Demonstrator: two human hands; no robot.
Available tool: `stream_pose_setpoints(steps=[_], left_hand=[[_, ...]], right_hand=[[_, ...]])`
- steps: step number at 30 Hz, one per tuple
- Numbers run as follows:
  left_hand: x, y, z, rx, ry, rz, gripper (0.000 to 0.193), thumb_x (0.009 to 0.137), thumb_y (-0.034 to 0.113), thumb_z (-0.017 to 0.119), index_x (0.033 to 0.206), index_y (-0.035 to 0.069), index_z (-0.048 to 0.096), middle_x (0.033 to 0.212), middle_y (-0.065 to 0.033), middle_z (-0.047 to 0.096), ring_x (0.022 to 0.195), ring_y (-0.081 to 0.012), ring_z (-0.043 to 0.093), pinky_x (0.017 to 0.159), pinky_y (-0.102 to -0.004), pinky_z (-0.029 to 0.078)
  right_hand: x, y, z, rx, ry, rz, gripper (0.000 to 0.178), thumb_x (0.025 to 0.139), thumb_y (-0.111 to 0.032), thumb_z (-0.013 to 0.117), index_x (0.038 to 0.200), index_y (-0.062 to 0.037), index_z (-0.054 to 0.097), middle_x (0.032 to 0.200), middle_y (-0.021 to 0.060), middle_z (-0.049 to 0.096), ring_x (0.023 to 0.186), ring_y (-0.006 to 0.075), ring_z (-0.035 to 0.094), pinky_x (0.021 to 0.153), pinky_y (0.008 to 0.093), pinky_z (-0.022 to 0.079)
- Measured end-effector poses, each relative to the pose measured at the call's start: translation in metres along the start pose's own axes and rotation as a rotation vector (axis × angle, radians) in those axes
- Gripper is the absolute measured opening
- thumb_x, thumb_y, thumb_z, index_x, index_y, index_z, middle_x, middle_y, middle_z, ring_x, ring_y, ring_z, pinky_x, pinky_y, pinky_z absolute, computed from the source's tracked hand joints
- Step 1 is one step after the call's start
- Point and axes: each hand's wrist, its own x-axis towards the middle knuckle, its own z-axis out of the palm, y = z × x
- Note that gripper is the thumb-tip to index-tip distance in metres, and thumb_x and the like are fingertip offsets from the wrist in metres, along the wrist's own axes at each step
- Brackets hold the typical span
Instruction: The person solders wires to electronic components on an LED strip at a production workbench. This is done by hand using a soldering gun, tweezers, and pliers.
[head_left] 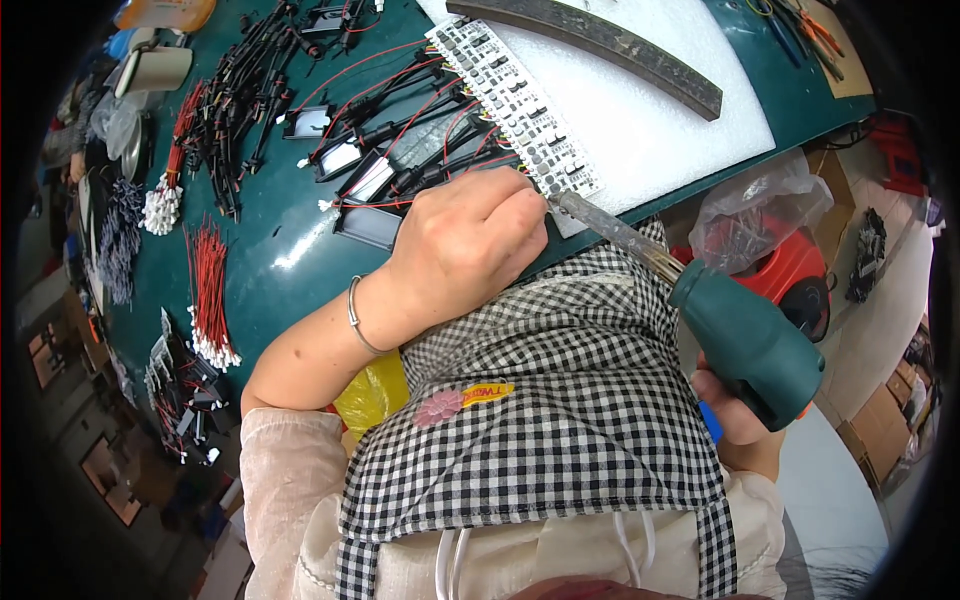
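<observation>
Glossy green tabletop (275,290) is covered at right by grainy white foam (660,140), on which a worn, curved dark bar (610,50) is laid. Over the foam's left edge a white circuit panel (515,110) is set, studded with small components; black leads (385,131) are spread to its left. The left hand (470,235) is curled at the panel's near end, fingertips hidden; whether a wire is pinched cannot be told. A green soldering iron (750,340) is gripped by the partly hidden right hand (740,415), its metal tip at that same end. Lettering is seen on a yellow patch (488,394) on the checked apron (570,450).
</observation>
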Motion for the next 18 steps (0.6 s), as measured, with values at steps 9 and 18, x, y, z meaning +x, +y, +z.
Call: stream_pose_setpoints(steps=[9, 18], left_hand=[[0.002, 0.001, 0.0, 0.0, -0.014, -0.019, 0.022, 0.06, -0.006, 0.069, 0.075, 0.003, 0.057, 0.072, -0.0071, 0.061, 0.059, -0.0205, 0.06, 0.051, -0.0276, 0.048], [0.001, 0.002, 0.0, 0.007, 0.002, -0.017, 0.02, 0.061, -0.005, 0.07, 0.075, 0.004, 0.058, 0.072, -0.0068, 0.06, 0.059, -0.0203, 0.06, 0.051, -0.0278, 0.048]], right_hand=[[0.021, -0.011, -0.01, -0.095, 0.032, -0.132, 0.044, 0.061, -0.006, 0.075, 0.103, 0.0022, 0.063, 0.083, 0.006, 0.065, 0.061, 0.0164, 0.059, 0.057, 0.0261, 0.049], [0.011, -0.022, 0.001, 0.885, 0.296, 0.445, 0.065, 0.062, -0.008, 0.081, 0.118, 0.0082, 0.051, 0.096, 0.0123, 0.063, 0.06, 0.0137, 0.054, 0.053, 0.0244, 0.043]])
